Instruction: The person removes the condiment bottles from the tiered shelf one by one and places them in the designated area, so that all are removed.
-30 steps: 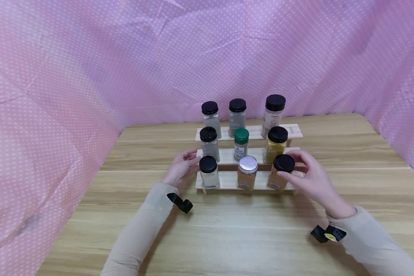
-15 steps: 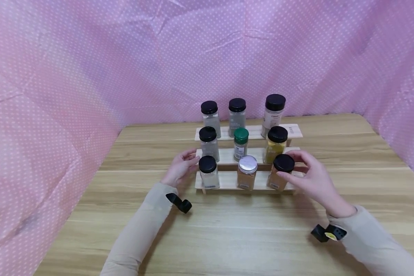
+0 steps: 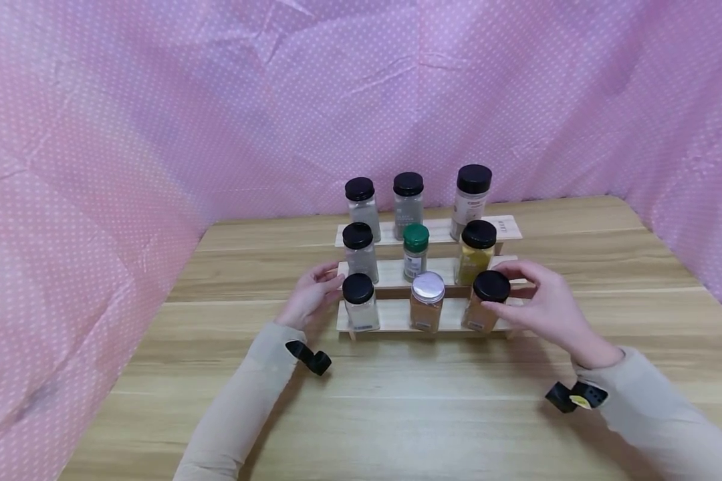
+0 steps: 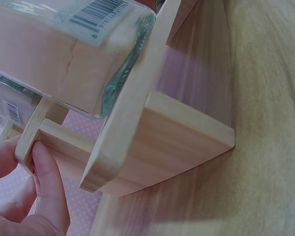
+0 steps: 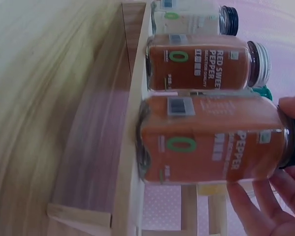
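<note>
Right of centre in the head view, at the right end of the bottom shelf [image 3: 453,315], holds the reddish jar [image 3: 476,315] near its black lid [image 3: 492,285] with the right hand [image 3: 547,307], thumb on the near side, fingers round the far side. Lies just left of that hand in the frame, within its grasp. Stands upright or nearly so, long axis rising from shelf to lid; looks sideways in the right wrist view, lid toward the right edge, base at centre left against the wood. Cannot tell full contact of base with shelf from a slight lift. Belongs clearly to the right hand's side, with most of the wooden rack [image 3: 395,318] between it and the left hand [image 3: 308,297]. At centre left, pinches the end of the middle shelf [image 3: 391,274] with that left hand, as seen at lower left of the left wrist view.

To the left along the bottom shelf, near but apart, silver-lidded jar [image 3: 426,308], then pale jar [image 3: 362,314]. Just above in the frame, on the middle shelf, yellow jar [image 3: 474,262]; further left, green-lidded jar [image 3: 415,257] and grey jar [image 3: 362,262]. Beneath everything, across the lower frame, wood-grain table [image 3: 397,414]; behind, across the upper frame, pink dotted cloth [image 3: 277,100].
</note>
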`<control>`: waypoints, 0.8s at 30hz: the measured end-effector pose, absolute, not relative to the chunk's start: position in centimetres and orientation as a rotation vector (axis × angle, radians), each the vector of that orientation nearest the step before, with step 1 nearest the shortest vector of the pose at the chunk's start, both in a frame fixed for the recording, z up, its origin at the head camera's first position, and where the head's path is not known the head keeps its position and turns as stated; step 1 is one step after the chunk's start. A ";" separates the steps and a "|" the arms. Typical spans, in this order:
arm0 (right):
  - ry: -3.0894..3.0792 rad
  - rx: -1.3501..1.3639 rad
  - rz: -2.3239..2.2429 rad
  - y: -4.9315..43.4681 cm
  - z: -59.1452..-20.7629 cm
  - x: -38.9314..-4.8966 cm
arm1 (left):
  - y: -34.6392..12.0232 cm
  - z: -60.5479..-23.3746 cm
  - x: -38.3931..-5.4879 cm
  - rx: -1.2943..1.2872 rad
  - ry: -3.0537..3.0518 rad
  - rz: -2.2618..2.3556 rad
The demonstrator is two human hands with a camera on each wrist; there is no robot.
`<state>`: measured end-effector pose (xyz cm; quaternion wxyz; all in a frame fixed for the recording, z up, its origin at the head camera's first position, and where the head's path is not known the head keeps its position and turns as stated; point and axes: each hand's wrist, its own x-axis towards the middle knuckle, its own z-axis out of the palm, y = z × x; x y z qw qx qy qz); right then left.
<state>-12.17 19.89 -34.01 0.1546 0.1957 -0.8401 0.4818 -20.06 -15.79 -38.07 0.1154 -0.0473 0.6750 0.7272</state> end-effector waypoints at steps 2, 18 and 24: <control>-2.397 0.569 1.414 20.1 -33.9 -12.2 | -15.8 -38.2 -20.1 -0.146 1.991 2.119; -2.339 0.654 1.397 24.5 -32.2 -12.8 | -16.0 -38.2 -20.1 -0.162 2.009 2.125; -2.413 0.564 1.334 27.3 -31.5 -13.1 | -15.8 -38.2 -20.0 -0.177 1.993 2.136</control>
